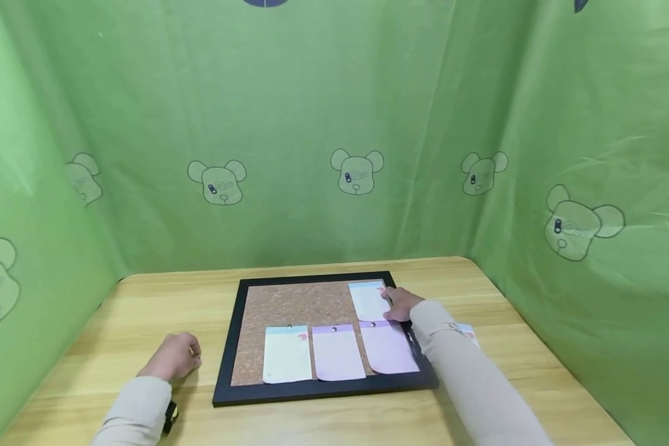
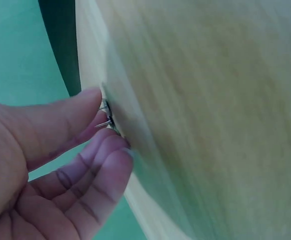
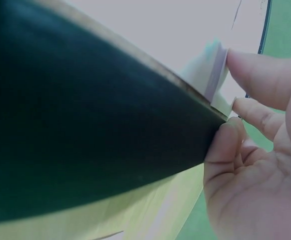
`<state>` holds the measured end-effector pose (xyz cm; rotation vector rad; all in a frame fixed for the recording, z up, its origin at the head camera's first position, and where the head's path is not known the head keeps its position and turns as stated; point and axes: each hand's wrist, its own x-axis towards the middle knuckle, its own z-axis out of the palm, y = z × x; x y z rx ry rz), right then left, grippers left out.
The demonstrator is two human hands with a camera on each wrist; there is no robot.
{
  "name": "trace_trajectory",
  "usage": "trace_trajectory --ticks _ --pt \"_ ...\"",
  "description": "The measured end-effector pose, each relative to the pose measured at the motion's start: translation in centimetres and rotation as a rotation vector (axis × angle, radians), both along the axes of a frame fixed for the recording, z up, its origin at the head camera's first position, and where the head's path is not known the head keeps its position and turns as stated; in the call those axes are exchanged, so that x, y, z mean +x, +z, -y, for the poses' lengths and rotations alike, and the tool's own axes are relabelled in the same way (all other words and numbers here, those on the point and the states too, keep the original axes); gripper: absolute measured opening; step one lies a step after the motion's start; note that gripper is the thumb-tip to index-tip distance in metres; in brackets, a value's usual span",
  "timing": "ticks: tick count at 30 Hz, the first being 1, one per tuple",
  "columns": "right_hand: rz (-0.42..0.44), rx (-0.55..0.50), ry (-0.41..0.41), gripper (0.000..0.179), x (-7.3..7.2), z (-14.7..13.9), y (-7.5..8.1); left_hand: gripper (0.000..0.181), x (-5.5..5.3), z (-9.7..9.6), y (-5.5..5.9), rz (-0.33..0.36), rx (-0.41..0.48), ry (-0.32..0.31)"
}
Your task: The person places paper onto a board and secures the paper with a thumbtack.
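A black-framed cork board (image 1: 298, 303) lies on the table with several paper note sheets on it. My right hand (image 1: 402, 302) is at the board's right side, its fingers on the right edge of a blue-topped white note sheet (image 1: 368, 303). In the right wrist view the thumb (image 3: 255, 75) and index finger pinch at the paper, close over a lavender strip (image 3: 216, 72). My left hand (image 1: 174, 356) hovers over the table left of the board. Between its fingertips it holds small metal thumbtacks (image 2: 104, 123), points showing.
In the board's lower row lie a white sheet (image 1: 287, 356) and two lavender sheets (image 1: 339, 354) (image 1: 391, 350), each with a tack at its top. Another sheet (image 1: 468, 332) lies on the table (image 1: 496, 303), partly behind my right sleeve. Green curtains (image 1: 290, 124) enclose the table.
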<state>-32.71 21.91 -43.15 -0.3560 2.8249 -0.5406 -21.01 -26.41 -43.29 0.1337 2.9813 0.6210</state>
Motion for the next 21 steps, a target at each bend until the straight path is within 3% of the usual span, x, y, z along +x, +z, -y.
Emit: trace_trajectory --ticks 7,13,21 --pt "-0.009 -0.002 -0.002 0.058 -0.12 0.12 0.08 0.018 0.03 0.30 -0.28 -0.077 0.007 -0.005" --pt "-0.024 0.010 0.007 0.057 -0.06 0.25 0.30 0.024 0.13 0.32 -0.31 -0.087 0.011 -0.005" --pt "-0.019 -0.004 -0.020 0.057 -0.12 -0.09 -0.41 0.024 0.11 0.34 -0.56 -0.009 0.046 0.021"
